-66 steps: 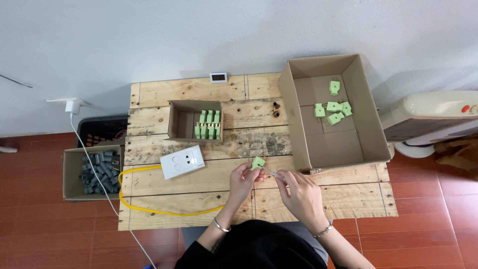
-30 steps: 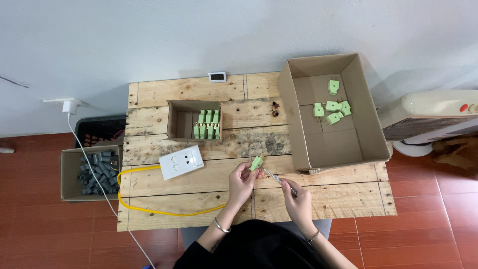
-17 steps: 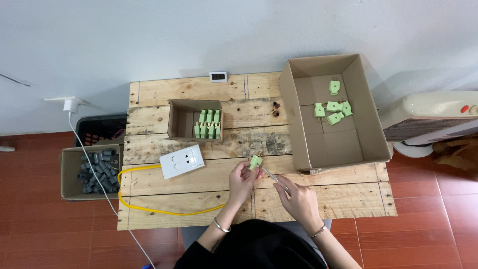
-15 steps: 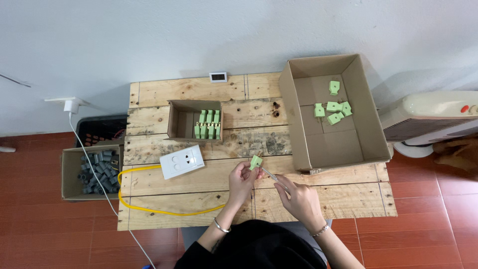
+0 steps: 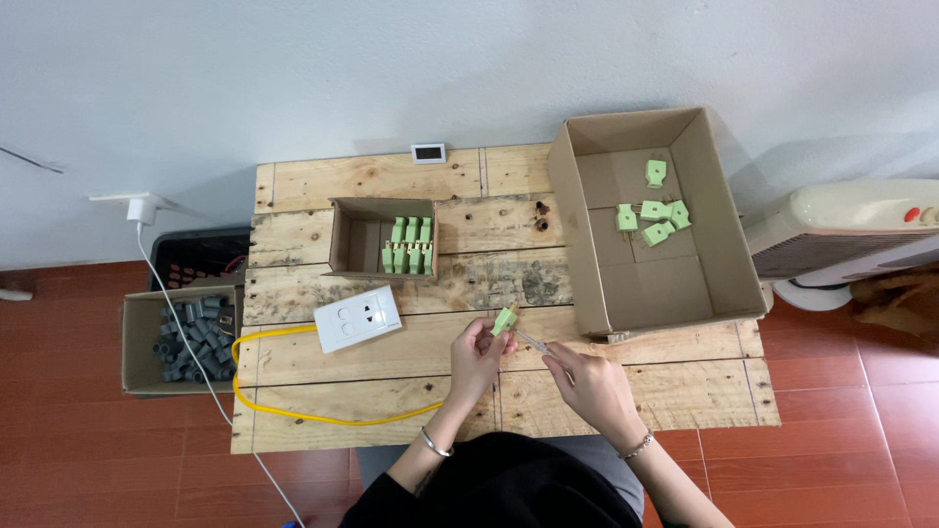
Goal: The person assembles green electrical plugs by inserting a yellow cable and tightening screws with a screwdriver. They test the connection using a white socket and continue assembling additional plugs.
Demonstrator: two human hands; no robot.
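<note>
My left hand (image 5: pixel 476 357) holds a small light-green plug piece (image 5: pixel 505 320) above the wooden table (image 5: pixel 391 411). My right hand (image 5: pixel 592 386) grips a thin tool (image 5: pixel 533 341) whose tip points at the green piece. A small open cardboard box (image 5: pixel 357 240) farther back holds a row of several green pieces (image 5: pixel 409 244). A large cardboard box (image 5: pixel 719 230) at the right contains several loose green pieces (image 5: pixel 648 217).
A white socket block (image 5: pixel 358 318) with a yellow cable (image 5: pixel 293 411) lies left of my hands. A box of grey parts (image 5: pixel 186 328) stands on the floor at the left. A small white display (image 5: pixel 427 153) sits at the table's back edge. A heater (image 5: pixel 846 230) stands at the right.
My right hand pulled back toward me about a second ago, then returned with the thin tool to the green piece. My left hand has kept the piece in nearly the same place.
</note>
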